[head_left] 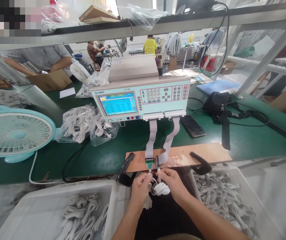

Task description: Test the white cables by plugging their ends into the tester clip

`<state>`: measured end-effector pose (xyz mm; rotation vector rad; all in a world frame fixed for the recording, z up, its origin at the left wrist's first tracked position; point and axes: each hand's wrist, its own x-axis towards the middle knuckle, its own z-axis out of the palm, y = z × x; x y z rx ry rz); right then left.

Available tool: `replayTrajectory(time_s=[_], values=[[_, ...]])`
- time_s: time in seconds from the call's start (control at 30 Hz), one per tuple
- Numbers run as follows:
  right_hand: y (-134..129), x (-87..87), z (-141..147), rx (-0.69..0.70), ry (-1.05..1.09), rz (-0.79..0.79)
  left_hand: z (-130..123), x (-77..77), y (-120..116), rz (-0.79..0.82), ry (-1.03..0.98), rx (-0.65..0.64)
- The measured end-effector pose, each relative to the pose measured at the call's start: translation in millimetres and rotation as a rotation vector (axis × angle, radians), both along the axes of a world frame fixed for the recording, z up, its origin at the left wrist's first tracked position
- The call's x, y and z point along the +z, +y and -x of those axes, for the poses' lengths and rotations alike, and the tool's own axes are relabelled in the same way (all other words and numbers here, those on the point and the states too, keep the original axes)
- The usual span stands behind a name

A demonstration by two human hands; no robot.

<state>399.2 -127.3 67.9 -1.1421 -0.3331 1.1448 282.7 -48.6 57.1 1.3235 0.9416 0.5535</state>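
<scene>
Cable (162, 189), white, coiled, by near edge of table (105, 158): likely light, limp; best held at stiff plugs (159, 171). Left hand (141, 186), right hand (172, 181) each pinching one.

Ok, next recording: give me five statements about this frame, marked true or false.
1. The left hand and right hand each hold a pale cable. True.
2. Two grey ribbon cables run from the instrument. True.
3. The instrument's screen is dark. False: the screen is lit blue.
4. A phone lies left of both ribbon cables. False: the phone lies to their right in the picture.
5. A fan stands at the picture's left. True.
</scene>
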Motion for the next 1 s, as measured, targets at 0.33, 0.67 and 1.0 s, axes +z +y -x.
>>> replayTrajectory(time_s=[0.33,0.67,1.0], values=[[-0.7,5.1,2.7,0.031,0.122,-0.021,-2.8,-6.0,-5.3,-0.013,0.014,0.064],[2.4,-6.9,4.5,0.094,0.163,-0.157,-15.5,-0.9,-1.4,0.059,-0.012,0.049],[7.0,-16.3,3.6,0.013,0.029,-0.085,-22.3,-0.6,-0.4,-0.011,-0.06,0.158]])
